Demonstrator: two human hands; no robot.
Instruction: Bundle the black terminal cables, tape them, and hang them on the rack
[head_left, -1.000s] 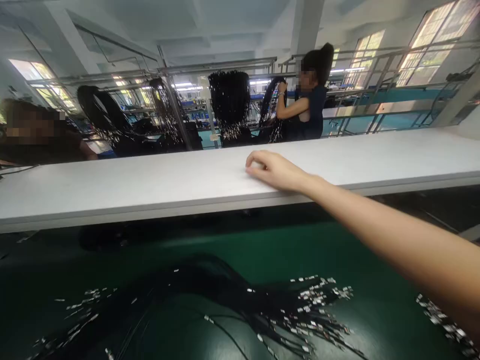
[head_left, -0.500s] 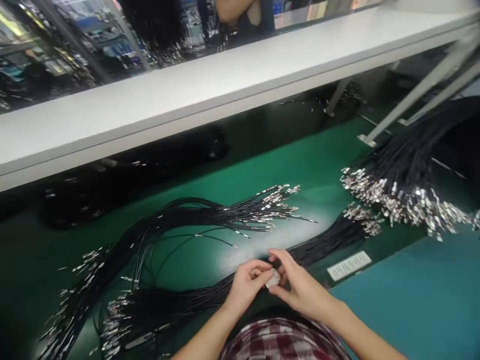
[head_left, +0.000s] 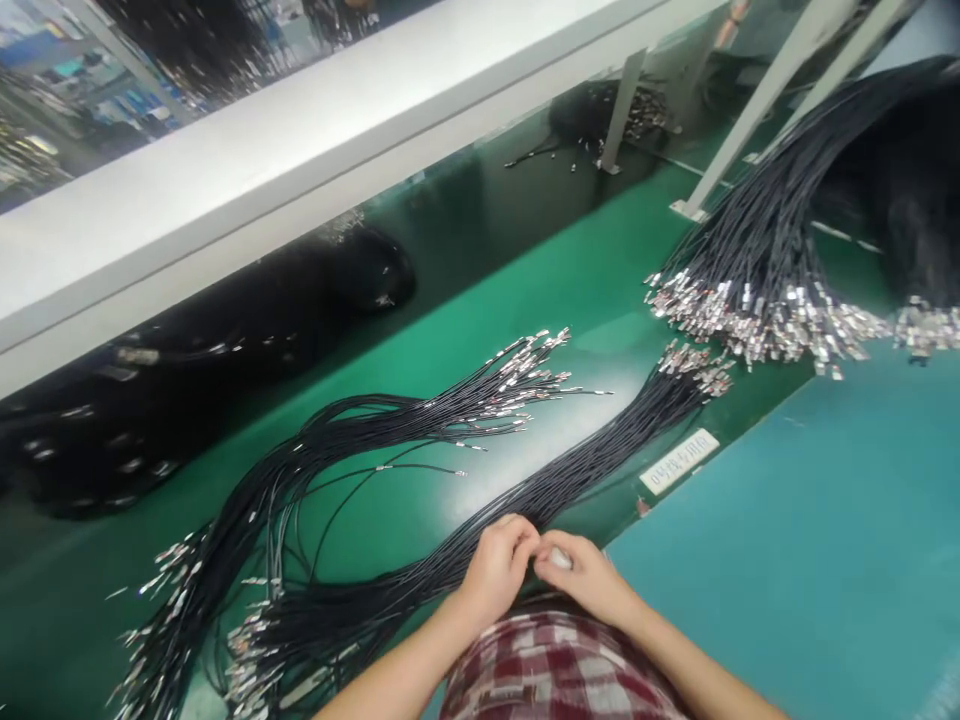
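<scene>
Close to the checked shirt, my left hand (head_left: 501, 566) and my right hand (head_left: 586, 578) meet at the fingertips. A small whitish round object (head_left: 559, 558) shows between the curled fingers of my right hand. The left fingers are pinched together, and what they hold, if anything, is hidden. Just beyond my hands runs a long bundle of black cables (head_left: 555, 488) with metal ends. Another cable bundle (head_left: 360, 422) curves behind it on the green table (head_left: 450, 350).
A white shelf (head_left: 300, 150) crosses above the table. At the right hangs a thick mass of black cables (head_left: 780, 200) near a metal leg (head_left: 750, 120). A white label (head_left: 679, 461) lies beside the blue-green mat (head_left: 810, 520). Dark coiled cables (head_left: 300, 310) lie under the shelf.
The view has shifted and tilted. My hands have drawn closer together, my right fingers have curled in, and the whitish object is now more covered.
</scene>
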